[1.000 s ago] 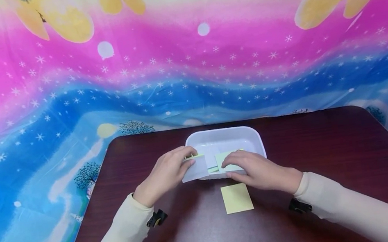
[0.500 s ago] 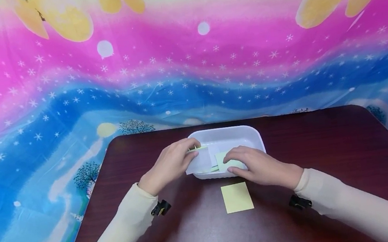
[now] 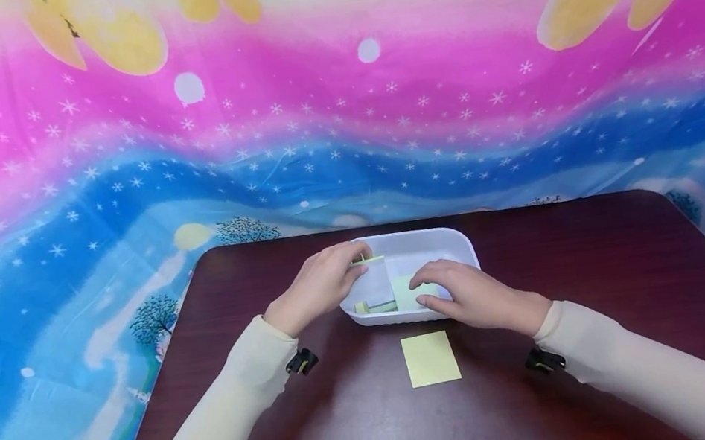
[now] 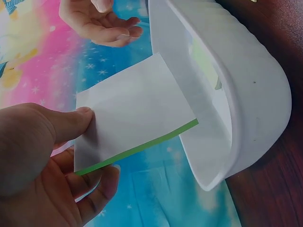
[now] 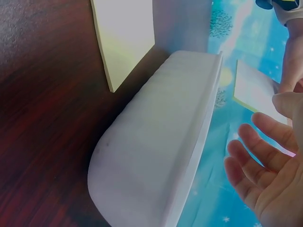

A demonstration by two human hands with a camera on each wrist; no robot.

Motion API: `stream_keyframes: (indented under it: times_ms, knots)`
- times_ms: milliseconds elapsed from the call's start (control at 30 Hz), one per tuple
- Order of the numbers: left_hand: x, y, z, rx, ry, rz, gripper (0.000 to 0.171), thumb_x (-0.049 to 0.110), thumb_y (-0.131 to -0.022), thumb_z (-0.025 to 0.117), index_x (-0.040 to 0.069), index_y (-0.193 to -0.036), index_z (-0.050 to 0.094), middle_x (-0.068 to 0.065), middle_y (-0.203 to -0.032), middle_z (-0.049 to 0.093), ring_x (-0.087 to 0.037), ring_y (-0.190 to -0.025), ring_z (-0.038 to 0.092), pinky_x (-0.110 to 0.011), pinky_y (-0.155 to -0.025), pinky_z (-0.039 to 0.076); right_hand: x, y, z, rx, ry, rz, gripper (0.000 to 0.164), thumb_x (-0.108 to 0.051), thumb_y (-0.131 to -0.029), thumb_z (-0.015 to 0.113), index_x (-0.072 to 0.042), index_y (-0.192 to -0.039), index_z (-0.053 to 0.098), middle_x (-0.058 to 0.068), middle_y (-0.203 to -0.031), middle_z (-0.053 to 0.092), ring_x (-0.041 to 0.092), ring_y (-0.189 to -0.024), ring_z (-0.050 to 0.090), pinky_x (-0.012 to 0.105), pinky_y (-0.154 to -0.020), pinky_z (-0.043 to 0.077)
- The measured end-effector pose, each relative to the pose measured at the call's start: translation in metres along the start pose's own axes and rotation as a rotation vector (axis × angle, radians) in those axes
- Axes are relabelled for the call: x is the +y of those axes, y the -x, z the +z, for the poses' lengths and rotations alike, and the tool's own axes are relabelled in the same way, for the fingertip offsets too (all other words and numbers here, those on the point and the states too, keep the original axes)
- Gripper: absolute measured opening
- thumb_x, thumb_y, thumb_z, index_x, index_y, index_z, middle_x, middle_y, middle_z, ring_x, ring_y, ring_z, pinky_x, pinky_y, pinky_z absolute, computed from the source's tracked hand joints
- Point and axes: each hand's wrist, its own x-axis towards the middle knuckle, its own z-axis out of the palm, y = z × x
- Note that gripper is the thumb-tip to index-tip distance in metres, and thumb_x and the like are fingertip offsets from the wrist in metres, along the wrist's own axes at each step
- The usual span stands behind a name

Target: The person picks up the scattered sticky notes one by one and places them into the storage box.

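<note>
My left hand [image 3: 320, 281] pinches a sticky note pad [image 4: 132, 111] between thumb and fingers, above the left part of a white plastic tray [image 3: 416, 238]. The pad's white back faces the left wrist camera, with a green edge along one side. Over the tray's front right is my right hand [image 3: 478, 296], fingers apart and loosely bent, nothing between them in the right wrist view. Below its fingertips, a pale green sticky note pad [image 3: 405, 294] lies in the tray, partly hidden by the hand. Small yellow-green pieces [image 3: 362, 308] show along the tray's front left.
A yellow sticky note pad [image 3: 431, 359] lies on the dark brown table [image 3: 600, 245], just in front of the tray. Behind the table hangs a printed pink and blue cloth [image 3: 311, 120] with snowflakes.
My left hand has moved back and slightly right with the pad, from the tray's front left edge to over its inside. The right hand has risen a little from the pale green pad.
</note>
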Motion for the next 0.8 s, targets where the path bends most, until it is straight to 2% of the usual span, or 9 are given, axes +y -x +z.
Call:
stream_keyframes:
  times_ms: [267,533,800]
  knots:
    - [0.002,-0.008,0.002,-0.052,0.004,-0.017,0.015,0.022,-0.093,0.056,0.022,-0.107,0.061,0.007,-0.104,0.064,-0.007,-0.088,0.057,-0.028,-0.074,0.047,0.003,0.001,0.001,0.0,0.004,0.023,0.027,-0.031,-0.091,0.058,-0.012,-0.109,0.066,-0.006,-0.105,0.064,0.009,-0.103,0.057,0.034,-0.09,0.045]
    - [-0.002,-0.017,0.009,-0.129,0.0,-0.03,0.015,0.022,-0.093,0.056,0.022,-0.107,0.061,0.006,-0.104,0.066,-0.007,-0.089,0.058,-0.03,-0.075,0.048,0.008,0.001,0.002,-0.014,0.016,0.06,0.028,-0.031,-0.092,0.057,-0.013,-0.11,0.066,-0.003,-0.106,0.065,0.011,-0.103,0.057,0.036,-0.089,0.046]
    - [-0.003,-0.025,0.016,-0.194,0.0,-0.01,0.014,0.02,-0.092,0.057,0.02,-0.106,0.062,0.004,-0.104,0.066,-0.009,-0.091,0.058,-0.03,-0.078,0.047,0.013,0.0,0.004,-0.013,0.02,0.071,0.029,-0.031,-0.091,0.058,-0.012,-0.111,0.066,-0.004,-0.106,0.065,0.011,-0.102,0.058,0.036,-0.088,0.047]
